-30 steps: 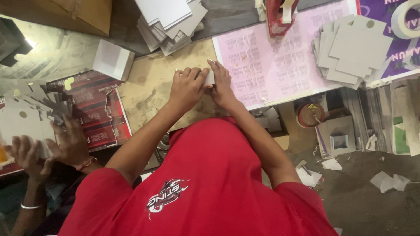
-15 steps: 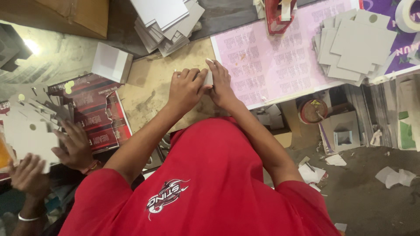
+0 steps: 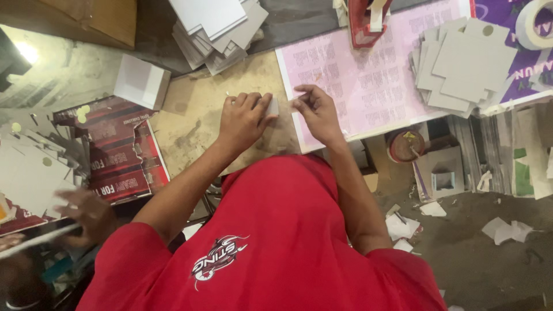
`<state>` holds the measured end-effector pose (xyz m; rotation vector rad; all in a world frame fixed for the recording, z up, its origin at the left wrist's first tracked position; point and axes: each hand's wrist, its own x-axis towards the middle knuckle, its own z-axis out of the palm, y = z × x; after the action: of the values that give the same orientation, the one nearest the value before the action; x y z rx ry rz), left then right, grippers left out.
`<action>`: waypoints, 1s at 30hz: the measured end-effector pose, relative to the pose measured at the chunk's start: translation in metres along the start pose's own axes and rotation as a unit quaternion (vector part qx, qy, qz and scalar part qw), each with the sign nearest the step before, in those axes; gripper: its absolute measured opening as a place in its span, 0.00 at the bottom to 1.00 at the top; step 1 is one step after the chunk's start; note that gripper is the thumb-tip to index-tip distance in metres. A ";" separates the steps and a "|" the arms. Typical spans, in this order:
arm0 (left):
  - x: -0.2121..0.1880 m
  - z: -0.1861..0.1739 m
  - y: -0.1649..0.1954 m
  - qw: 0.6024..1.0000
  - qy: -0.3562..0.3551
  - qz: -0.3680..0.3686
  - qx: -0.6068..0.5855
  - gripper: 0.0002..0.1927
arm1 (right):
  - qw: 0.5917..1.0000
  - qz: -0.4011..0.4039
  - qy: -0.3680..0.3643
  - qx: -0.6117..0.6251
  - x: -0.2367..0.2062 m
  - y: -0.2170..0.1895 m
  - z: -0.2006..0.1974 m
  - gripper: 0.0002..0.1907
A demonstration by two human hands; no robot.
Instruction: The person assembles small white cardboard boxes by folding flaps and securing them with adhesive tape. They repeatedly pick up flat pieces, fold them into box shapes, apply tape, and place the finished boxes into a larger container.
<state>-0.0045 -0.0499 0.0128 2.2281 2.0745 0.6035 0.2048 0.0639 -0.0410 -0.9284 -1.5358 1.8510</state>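
Cluttered worktable [image 3: 196, 109], left hand [image 3: 245, 118] gripping small box [image 3: 273, 106]

Left hand [image 3: 245, 118] grips small white card piece [image 3: 273, 107] on worn tabletop [image 3: 196, 115]; right hand [image 3: 315, 112] just beside, fingers pinched over pink printed sheet [image 3: 368, 80]. Grey card stack [image 3: 461, 63] near.
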 end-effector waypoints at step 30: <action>-0.002 0.002 0.004 1.000 0.018 -0.019 -0.003 0.25 | 0.971 -0.044 -0.184 -0.144 0.032 -0.035 0.026 0.38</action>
<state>-0.0006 -0.0516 0.0116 2.1859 2.1234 0.6526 0.1641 0.0803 -0.0091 -0.6451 -2.0791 1.8402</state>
